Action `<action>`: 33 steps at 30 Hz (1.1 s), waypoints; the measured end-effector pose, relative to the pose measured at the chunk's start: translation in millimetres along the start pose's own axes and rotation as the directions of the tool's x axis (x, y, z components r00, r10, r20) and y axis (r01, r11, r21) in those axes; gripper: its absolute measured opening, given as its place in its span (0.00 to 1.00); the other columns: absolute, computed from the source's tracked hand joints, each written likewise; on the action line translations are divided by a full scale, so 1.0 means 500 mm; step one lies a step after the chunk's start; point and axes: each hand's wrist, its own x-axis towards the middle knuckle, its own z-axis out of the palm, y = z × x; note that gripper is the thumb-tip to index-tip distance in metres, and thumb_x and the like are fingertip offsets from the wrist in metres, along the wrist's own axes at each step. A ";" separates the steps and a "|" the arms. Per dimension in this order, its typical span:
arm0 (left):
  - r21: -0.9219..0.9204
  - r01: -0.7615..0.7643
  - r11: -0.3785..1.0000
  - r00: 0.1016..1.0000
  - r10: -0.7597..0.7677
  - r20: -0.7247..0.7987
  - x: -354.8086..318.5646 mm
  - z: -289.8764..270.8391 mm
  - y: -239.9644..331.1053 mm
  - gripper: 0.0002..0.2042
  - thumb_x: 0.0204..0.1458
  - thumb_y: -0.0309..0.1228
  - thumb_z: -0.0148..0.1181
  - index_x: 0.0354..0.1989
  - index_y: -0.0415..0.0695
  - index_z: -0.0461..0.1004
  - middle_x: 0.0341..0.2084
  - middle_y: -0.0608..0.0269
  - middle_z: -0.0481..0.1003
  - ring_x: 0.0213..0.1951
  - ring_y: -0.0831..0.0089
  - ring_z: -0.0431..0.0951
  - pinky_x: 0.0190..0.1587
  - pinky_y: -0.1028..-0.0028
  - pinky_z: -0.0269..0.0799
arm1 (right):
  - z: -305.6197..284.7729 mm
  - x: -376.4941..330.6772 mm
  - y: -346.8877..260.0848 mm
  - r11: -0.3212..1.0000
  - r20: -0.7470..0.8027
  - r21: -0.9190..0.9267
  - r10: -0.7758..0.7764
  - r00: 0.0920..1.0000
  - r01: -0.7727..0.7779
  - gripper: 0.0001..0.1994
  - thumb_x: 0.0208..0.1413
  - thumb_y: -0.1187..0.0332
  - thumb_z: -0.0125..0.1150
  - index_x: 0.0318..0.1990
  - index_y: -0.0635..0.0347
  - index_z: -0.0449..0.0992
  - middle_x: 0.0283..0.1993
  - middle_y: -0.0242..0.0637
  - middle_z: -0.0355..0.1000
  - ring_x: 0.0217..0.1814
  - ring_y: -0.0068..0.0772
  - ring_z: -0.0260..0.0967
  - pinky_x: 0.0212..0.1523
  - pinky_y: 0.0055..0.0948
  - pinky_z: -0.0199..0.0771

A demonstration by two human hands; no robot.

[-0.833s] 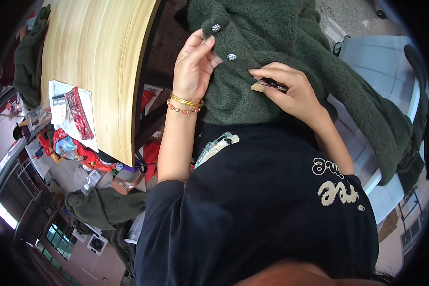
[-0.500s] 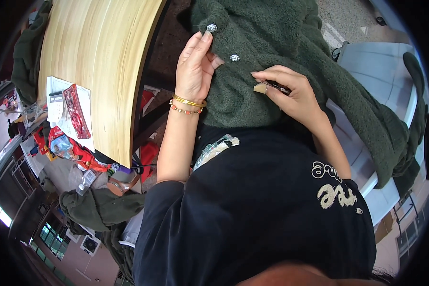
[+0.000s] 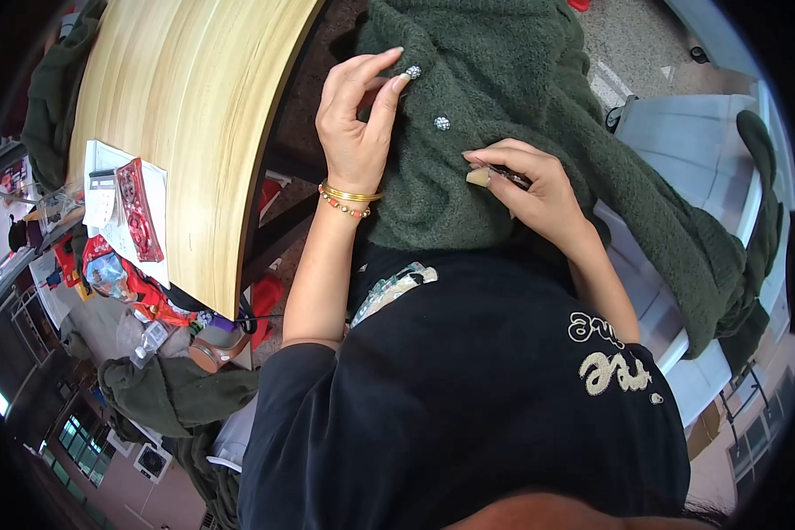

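Observation:
A dark green fuzzy knit garment [image 3: 468, 190] lies over my lap, with two sparkly round buttons on its front. At the upper button [image 3: 413, 71], my left hand [image 3: 355, 115] has its thumb and forefinger closed around the edge. The lower button [image 3: 442, 124] sits between my two hands, untouched. My right hand [image 3: 539, 190] is curled over the garment around a small dark shiny tool [image 3: 511, 177], mostly hidden by the fingers, so its kind cannot be made out. A beige piece [image 3: 478, 177] shows at the tip of that thumb.
To the left is a wooden table [image 3: 194, 115] with papers and a red patterned case [image 3: 140, 210]. Red bags, a plastic bottle [image 3: 149, 343] and more green garments [image 3: 177, 389] are lower left. A pale blue wheeled bin [image 3: 680, 141] stands right, a garment sleeve draped over it.
My left hand has come off the cloth edge, its forefinger now above the upper button. The garment has shifted slightly down and right in view. My right hand keeps its grip.

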 end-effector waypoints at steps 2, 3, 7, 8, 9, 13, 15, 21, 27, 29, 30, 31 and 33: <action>0.056 -0.101 0.993 0.994 0.103 -0.025 0.004 0.004 0.006 0.12 0.52 0.20 0.64 0.46 0.43 0.79 0.41 0.62 0.74 0.36 0.79 0.78 0.37 0.80 0.75 | -0.003 0.000 0.001 1.000 -0.002 -0.010 0.007 1.000 -0.007 0.15 0.52 0.80 0.54 0.48 0.66 0.78 0.40 0.38 0.75 0.41 0.26 0.72 0.42 0.22 0.70; 0.053 -0.099 0.994 0.995 0.100 -0.028 0.006 0.005 0.008 0.12 0.52 0.20 0.64 0.46 0.43 0.79 0.41 0.62 0.74 0.36 0.79 0.78 0.37 0.80 0.75 | -0.006 0.001 0.004 1.000 -0.001 -0.017 -0.006 1.000 0.006 0.15 0.52 0.80 0.54 0.48 0.65 0.78 0.40 0.37 0.75 0.40 0.24 0.72 0.41 0.21 0.69; 0.283 -0.257 0.924 0.964 0.267 0.004 0.015 -0.001 0.006 0.11 0.49 0.21 0.66 0.42 0.42 0.81 0.37 0.60 0.76 0.34 0.72 0.79 0.36 0.77 0.76 | -0.018 0.010 -0.015 1.000 0.016 -0.018 0.015 1.000 -0.015 0.14 0.55 0.80 0.54 0.48 0.64 0.79 0.39 0.35 0.75 0.36 0.20 0.71 0.37 0.19 0.68; 0.352 -0.317 0.881 0.943 0.334 0.013 0.018 -0.002 0.003 0.10 0.48 0.21 0.67 0.40 0.42 0.81 0.36 0.60 0.76 0.34 0.70 0.79 0.36 0.76 0.76 | -0.022 0.014 -0.020 1.000 0.020 -0.023 0.019 1.000 -0.018 0.14 0.55 0.80 0.54 0.48 0.64 0.79 0.39 0.35 0.75 0.36 0.20 0.71 0.37 0.19 0.68; 0.351 -0.311 0.883 0.944 0.330 0.006 0.021 -0.003 0.004 0.10 0.48 0.21 0.67 0.40 0.42 0.81 0.36 0.60 0.76 0.34 0.70 0.79 0.36 0.76 0.76 | -0.026 0.019 -0.022 1.000 0.005 -0.019 -0.016 1.000 0.016 0.14 0.55 0.80 0.54 0.48 0.64 0.79 0.38 0.34 0.74 0.35 0.18 0.70 0.35 0.18 0.68; 0.422 -0.336 0.842 0.927 0.374 -0.007 0.027 -0.008 -0.003 0.08 0.48 0.24 0.67 0.37 0.45 0.81 0.34 0.62 0.77 0.33 0.69 0.80 0.34 0.73 0.77 | -0.040 0.057 -0.035 0.982 -0.032 -0.109 -0.156 0.987 0.152 0.14 0.56 0.80 0.55 0.48 0.62 0.79 0.35 0.31 0.74 0.30 0.15 0.68 0.30 0.15 0.65; 0.450 -0.352 0.821 0.920 0.393 0.004 0.031 -0.008 0.005 0.07 0.48 0.24 0.67 0.35 0.45 0.81 0.33 0.64 0.77 0.33 0.70 0.80 0.34 0.74 0.77 | -0.041 0.076 -0.039 0.966 -0.039 -0.147 -0.220 0.975 0.212 0.15 0.55 0.79 0.57 0.50 0.61 0.79 0.32 0.26 0.71 0.27 0.11 0.63 0.28 0.13 0.61; 0.437 -0.393 0.809 0.904 0.427 0.021 0.023 -0.005 0.011 0.06 0.47 0.22 0.66 0.34 0.44 0.79 0.32 0.64 0.77 0.32 0.69 0.80 0.33 0.74 0.77 | -0.032 0.114 -0.085 0.936 -0.129 -0.309 -0.217 0.968 0.169 0.23 0.51 0.78 0.60 0.57 0.56 0.74 0.31 0.20 0.66 0.25 0.07 0.53 0.25 0.13 0.54; 0.176 -0.115 0.978 0.989 0.129 -0.069 0.011 0.000 -0.001 0.04 0.50 0.21 0.64 0.33 0.41 0.78 0.33 0.64 0.77 0.26 0.77 0.76 0.29 0.80 0.73 | -0.025 0.133 -0.067 0.941 -0.117 -0.295 -0.207 0.971 0.165 0.19 0.56 0.74 0.61 0.56 0.57 0.74 0.32 0.23 0.67 0.32 0.11 0.61 0.34 0.14 0.64; 0.094 -0.069 0.993 0.993 0.077 -0.085 0.010 0.003 -0.010 0.03 0.51 0.21 0.64 0.34 0.40 0.78 0.33 0.64 0.77 0.26 0.80 0.75 0.28 0.82 0.72 | -0.024 0.137 -0.064 0.941 -0.110 -0.285 -0.223 0.969 0.184 0.18 0.57 0.74 0.60 0.56 0.58 0.74 0.33 0.23 0.68 0.34 0.13 0.64 0.37 0.15 0.66; 0.015 -0.023 1.000 0.995 0.024 -0.094 0.009 0.004 -0.013 0.03 0.52 0.21 0.63 0.34 0.39 0.77 0.33 0.65 0.77 0.25 0.82 0.74 0.28 0.83 0.71 | -0.024 0.137 -0.063 0.941 -0.093 -0.284 -0.220 0.971 0.186 0.18 0.57 0.74 0.60 0.56 0.58 0.74 0.34 0.25 0.69 0.35 0.14 0.65 0.38 0.16 0.67; 0.011 -0.019 1.000 0.995 0.020 -0.097 0.006 0.002 -0.013 0.03 0.52 0.21 0.63 0.34 0.39 0.77 0.33 0.65 0.77 0.25 0.82 0.74 0.28 0.83 0.71 | -0.023 0.138 -0.063 0.940 -0.076 -0.284 -0.217 0.973 0.187 0.17 0.57 0.74 0.59 0.55 0.59 0.74 0.35 0.26 0.70 0.36 0.16 0.65 0.40 0.18 0.68; 0.078 -0.061 0.995 0.996 0.066 -0.060 0.006 -0.003 -0.010 0.04 0.56 0.19 0.59 0.39 0.35 0.76 0.40 0.63 0.75 0.34 0.82 0.77 0.34 0.82 0.77 | -0.021 0.143 -0.063 0.927 -0.076 -0.306 -0.249 0.966 0.215 0.17 0.57 0.74 0.59 0.54 0.59 0.75 0.34 0.27 0.70 0.36 0.17 0.66 0.39 0.18 0.68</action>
